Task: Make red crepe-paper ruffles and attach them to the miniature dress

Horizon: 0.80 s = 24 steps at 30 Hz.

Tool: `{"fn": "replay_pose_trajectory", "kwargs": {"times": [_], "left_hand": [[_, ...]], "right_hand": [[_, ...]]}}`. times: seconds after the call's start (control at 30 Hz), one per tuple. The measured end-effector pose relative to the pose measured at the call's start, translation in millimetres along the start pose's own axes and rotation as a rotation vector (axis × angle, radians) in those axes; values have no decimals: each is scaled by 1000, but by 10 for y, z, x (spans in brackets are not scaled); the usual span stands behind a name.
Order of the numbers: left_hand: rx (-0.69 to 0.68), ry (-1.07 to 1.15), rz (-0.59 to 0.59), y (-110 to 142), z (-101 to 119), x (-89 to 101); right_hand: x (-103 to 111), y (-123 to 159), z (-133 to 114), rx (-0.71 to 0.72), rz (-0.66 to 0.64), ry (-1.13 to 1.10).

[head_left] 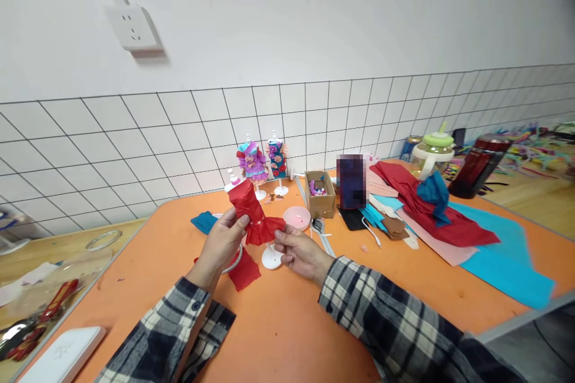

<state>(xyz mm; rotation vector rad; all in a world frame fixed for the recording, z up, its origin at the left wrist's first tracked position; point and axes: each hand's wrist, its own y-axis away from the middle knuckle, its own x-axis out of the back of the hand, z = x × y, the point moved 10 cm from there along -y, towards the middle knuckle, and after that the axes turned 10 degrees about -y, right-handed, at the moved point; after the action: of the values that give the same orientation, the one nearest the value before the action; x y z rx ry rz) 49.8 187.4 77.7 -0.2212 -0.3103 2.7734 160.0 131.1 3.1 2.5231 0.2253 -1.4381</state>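
Left hand (224, 242) grasps red dress (246, 200) on tilted miniature dress form (272, 258) over orange table (287, 329); right hand (302, 252) pinches ruffled skirt (264, 232), where light, even tension likely spares the gathers.

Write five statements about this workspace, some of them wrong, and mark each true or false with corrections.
1. The left hand holds the red bodice. True.
2. The right hand rests on the green-lidded cup. False: it pinches the edge of the red skirt.
3. Two other dressed mannequins stand behind the red-dressed mannequin. True.
4. The pink bowl is inside the cardboard box. False: it sits on the orange table, beside the box.
5. Both sleeves are plaid. True.
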Motion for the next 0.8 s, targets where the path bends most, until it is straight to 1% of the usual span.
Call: {"fn": "replay_pose_trajectory", "kwargs": {"times": [0.13,0.3,0.4,0.47,0.5,0.53,0.6,0.67,0.73,0.8], "left_hand": [[15,8,-7,-5,-38,-16],[24,-13,-13,-9,-79,6],[-2,-55,-22,-18,-63,19],[-28,-91,0,-23,-29,50],[-41,-103,20,-23,-10,73],[-48,-110,35,-20,5,91],[-52,-106,38,-9,24,100],[-49,-96,1,6,36,69],[-64,-98,-39,22,60,38],[-86,-122,-78,29,79,14]], "right_hand": [[11,-1,70,-87,-45,-75],[69,-21,47,-64,-21,-83],[69,-20,42,-63,-48,-42],[83,-24,13,-32,-73,72],[111,-29,-31,16,-66,187],[146,-30,-96,88,-45,353],[169,0,-242,264,17,794],[104,63,-298,399,50,1257],[-16,134,-232,480,3,1627],[-133,203,-106,528,-105,1870]]}}
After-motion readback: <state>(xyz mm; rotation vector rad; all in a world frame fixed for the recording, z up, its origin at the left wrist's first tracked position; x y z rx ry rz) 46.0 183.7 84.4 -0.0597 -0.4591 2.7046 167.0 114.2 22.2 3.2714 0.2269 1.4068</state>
